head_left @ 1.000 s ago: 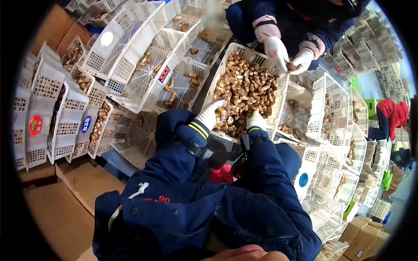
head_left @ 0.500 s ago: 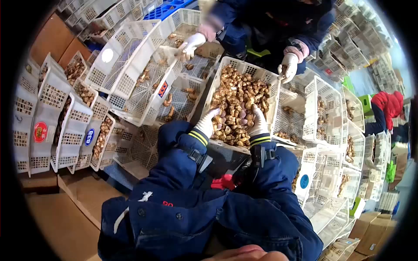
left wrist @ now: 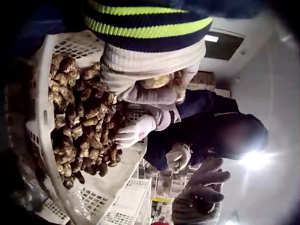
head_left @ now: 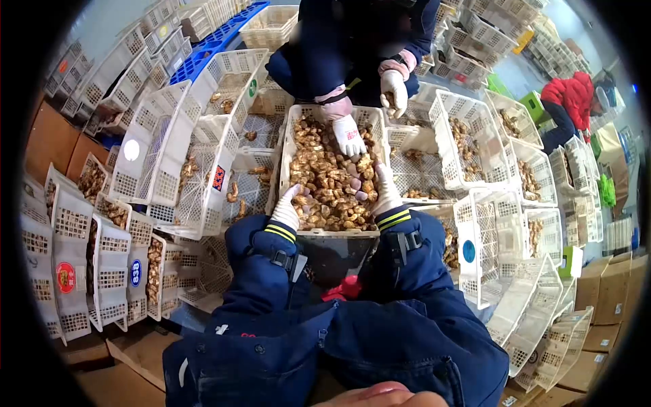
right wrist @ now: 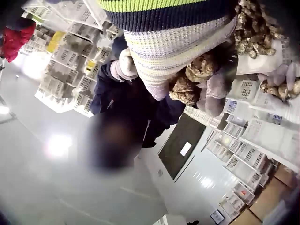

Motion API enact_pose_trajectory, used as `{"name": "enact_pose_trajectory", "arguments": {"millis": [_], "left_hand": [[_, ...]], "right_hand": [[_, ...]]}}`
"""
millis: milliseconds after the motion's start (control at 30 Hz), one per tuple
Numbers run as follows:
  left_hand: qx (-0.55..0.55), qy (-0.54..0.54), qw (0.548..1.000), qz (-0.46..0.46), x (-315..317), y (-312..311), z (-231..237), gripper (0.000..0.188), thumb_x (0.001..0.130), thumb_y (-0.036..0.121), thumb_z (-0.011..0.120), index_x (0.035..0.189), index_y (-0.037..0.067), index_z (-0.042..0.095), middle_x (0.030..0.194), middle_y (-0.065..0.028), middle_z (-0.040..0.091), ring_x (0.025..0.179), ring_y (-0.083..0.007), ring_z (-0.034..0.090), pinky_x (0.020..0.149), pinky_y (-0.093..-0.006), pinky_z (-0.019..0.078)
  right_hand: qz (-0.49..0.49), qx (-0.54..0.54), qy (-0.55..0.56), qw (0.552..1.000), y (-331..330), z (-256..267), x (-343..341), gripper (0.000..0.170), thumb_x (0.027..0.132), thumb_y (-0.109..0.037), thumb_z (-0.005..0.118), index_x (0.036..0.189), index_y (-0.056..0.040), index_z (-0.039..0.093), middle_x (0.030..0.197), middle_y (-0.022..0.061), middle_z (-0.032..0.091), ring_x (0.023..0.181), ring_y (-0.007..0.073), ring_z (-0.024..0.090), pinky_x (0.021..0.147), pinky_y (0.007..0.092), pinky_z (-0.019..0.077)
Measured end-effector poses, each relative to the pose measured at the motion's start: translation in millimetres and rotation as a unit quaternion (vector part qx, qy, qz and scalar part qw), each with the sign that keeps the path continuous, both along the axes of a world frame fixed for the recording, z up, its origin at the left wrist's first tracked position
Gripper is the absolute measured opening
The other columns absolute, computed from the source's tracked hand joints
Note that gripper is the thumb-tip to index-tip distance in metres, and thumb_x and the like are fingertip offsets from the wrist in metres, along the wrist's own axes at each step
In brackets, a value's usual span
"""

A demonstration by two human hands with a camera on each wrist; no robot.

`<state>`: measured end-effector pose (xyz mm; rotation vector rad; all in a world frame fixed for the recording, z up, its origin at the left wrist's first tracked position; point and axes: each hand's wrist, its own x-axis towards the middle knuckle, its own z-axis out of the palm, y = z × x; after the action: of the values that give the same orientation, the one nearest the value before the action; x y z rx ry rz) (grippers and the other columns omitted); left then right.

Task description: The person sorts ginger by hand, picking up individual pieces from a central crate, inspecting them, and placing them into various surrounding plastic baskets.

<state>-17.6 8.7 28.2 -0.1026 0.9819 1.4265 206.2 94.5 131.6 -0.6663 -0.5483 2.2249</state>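
Observation:
A white plastic crate (head_left: 339,234) in front of me holds a heap of knobbly brown-and-cream mushrooms (head_left: 319,183). Both my hands wear pale knit gloves. My left hand (head_left: 288,207) is over the crate's near left corner, its fingers curled round mushrooms (left wrist: 157,81) in the left wrist view. On the near right side, my right hand (head_left: 385,192) grips two mushrooms (right wrist: 200,68), clear in the right wrist view. Across the crate, another person's gloved hand (head_left: 349,138) reaches into the heap; that person's other hand (head_left: 393,93) hangs over the far right corner.
More white crates with a few mushrooms stand close on the left (head_left: 247,186) and on the right (head_left: 413,166). Tilted, stacked crates (head_left: 74,251) line the left, some with stickers. Cardboard boxes (head_left: 600,285) lie at right. A person in red (head_left: 569,98) bends farther off.
The head view has swung, so the crate now stands straight ahead. The other person's hand has gone from a left crate into the middle heap. My hands stay at the heap's near sides.

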Motion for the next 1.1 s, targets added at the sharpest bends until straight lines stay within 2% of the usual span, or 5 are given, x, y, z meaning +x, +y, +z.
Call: {"name": "enact_pose_trajectory", "arguments": {"millis": [200, 567, 667, 800, 1100], "left_hand": [[0.172, -0.308, 0.934, 0.051, 4, -11, 36, 0.03, 0.089, 0.016, 0.053, 0.116, 0.002, 0.054, 0.11, -0.0149, 0.058, 0.104, -0.0312, 0.057, 0.08, -0.0416, 0.0543], [0.194, -0.17, 0.966, 0.009, 10, -16, 24, 0.044, 0.091, 0.045, 0.047, 0.123, 0.015, 0.057, 0.123, -0.0121, 0.056, 0.111, -0.0276, 0.056, 0.085, -0.0502, 0.0505], [0.053, 0.005, 0.998, -0.033, 18, -29, 78, 0.045, 0.089, 0.053, 0.047, 0.123, 0.024, 0.055, 0.127, 0.0098, 0.052, 0.112, -0.0164, 0.049, 0.078, -0.044, 0.0487], [0.091, -0.08, 0.992, -0.034, 24, -23, 54, 0.041, 0.092, 0.046, 0.047, 0.119, 0.016, 0.058, 0.121, -0.0013, 0.056, 0.107, -0.0209, 0.053, 0.083, -0.0495, 0.0522], [0.136, -0.153, 0.978, -0.038, 25, -18, 34, 0.033, 0.094, 0.031, 0.05, 0.119, 0.011, 0.058, 0.113, -0.0116, 0.06, 0.099, -0.0279, 0.06, 0.084, -0.0476, 0.0535]], "right_hand": [[0.048, 0.128, -0.123, 0.983, -18, -15, -10, 0.035, 0.091, -0.039, 0.055, 0.109, -0.0087, 0.055, 0.091, 0.0032, 0.063, 0.066, 0.0113, 0.059, 0.046, 0.0204, 0.0428], [-0.087, 0.484, -0.432, 0.756, -48, -42, -50, 0.039, 0.079, -0.024, 0.074, 0.109, -0.0018, 0.062, 0.098, 0.0097, 0.065, 0.088, 0.0166, 0.06, 0.082, 0.0275, 0.0463], [-0.082, 0.561, -0.432, 0.701, -47, -39, -50, 0.041, 0.08, -0.019, 0.073, 0.115, -0.0018, 0.06, 0.107, 0.0114, 0.064, 0.098, 0.0184, 0.059, 0.089, 0.0288, 0.0441], [-0.012, 0.279, -0.308, 0.91, -43, -41, -47, 0.033, 0.087, -0.014, 0.065, 0.117, -0.0009, 0.058, 0.105, 0.0026, 0.062, 0.094, 0.0081, 0.055, 0.082, 0.0221, 0.0452], [-0.032, 0.358, -0.34, 0.869, -30, -48, -36, 0.034, 0.086, -0.016, 0.066, 0.115, 0.0001, 0.059, 0.102, 0.0036, 0.063, 0.089, 0.0088, 0.056, 0.081, 0.0225, 0.0457]]}}
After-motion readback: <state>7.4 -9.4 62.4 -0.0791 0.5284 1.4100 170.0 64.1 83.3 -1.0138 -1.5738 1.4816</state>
